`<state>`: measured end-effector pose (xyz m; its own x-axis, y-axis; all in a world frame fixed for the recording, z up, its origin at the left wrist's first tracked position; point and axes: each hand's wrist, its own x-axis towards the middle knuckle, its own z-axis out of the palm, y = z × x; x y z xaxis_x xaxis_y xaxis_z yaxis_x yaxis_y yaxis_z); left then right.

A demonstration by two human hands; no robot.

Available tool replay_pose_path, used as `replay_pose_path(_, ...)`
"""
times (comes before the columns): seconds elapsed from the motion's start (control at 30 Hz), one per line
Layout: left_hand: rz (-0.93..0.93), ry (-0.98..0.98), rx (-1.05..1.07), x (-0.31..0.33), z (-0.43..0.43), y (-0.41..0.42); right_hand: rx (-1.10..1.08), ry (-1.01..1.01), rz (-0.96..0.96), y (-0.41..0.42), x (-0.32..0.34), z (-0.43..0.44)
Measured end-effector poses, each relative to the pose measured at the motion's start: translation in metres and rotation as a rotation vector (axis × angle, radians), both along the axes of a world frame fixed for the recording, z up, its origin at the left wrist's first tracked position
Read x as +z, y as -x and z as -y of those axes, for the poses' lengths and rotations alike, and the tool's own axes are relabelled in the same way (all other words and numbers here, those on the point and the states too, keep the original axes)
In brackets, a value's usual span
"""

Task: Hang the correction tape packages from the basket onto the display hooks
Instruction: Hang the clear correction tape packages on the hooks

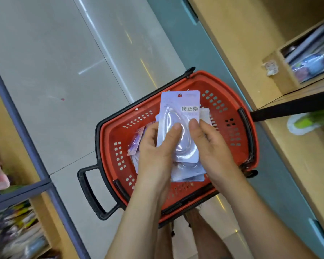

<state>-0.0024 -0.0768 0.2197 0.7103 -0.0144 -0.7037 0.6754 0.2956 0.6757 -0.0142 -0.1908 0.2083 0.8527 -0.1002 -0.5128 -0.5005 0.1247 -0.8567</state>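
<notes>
Progress is judged early: nothing is seen hung. Loose packages (136,142) lie in the left part of the red basket (108,131), which stands on the floor (54,62). Left hand (155,148) and right hand (211,146) together grip a fanned stack of correction tape packages (180,107) above the basket, with both thumbs on the top blister. The shelf unit (241,43) stands just beside the basket's right edge. Display hooks are not in view. Remaining steps are carrying, hanging each package, and emptying the basket.

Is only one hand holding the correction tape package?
No, the left hand and the right hand both grip the correction tape package above the basket.
</notes>
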Motion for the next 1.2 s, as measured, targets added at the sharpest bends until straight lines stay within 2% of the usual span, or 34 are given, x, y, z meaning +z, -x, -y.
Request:
replay_pose_path(0.07,-0.007,-0.097,0.085,0.026,0.006,-0.003,0.028,0.005,0.054,0.002,0.028,0.004)
replay_pose_path(0.13,0.005,-0.088,0.161,0.056,0.007,-0.008,0.045,-0.030,0.088,0.006,0.056,0.012)
replay_pose_path(0.3,-0.041,0.202,0.252,0.136,0.009,-0.012,0.017,-0.101,0.148,0.018,0.129,0.026)
replay_pose_path(0.4,-0.074,0.365,0.151,0.173,0.005,-0.004,-0.109,-0.099,0.170,0.027,0.173,0.027)
replay_pose_path(0.47,-0.061,0.374,0.090,0.193,-0.002,0.002,-0.188,-0.077,0.186,0.035,0.202,0.028)
replay_pose_path(0.67,0.219,0.222,-0.182,0.274,-0.029,0.027,-0.264,0.072,0.290,0.075,0.293,0.022)
replay_pose_path(0.8,0.417,0.249,-0.412,0.323,-0.033,0.050,-0.365,0.100,0.368,0.109,0.341,0.007)
replay_pose_path(1.2,0.691,0.306,-0.802,0.429,0.022,0.112,-0.729,0.246,0.552,0.234,0.451,0.035)
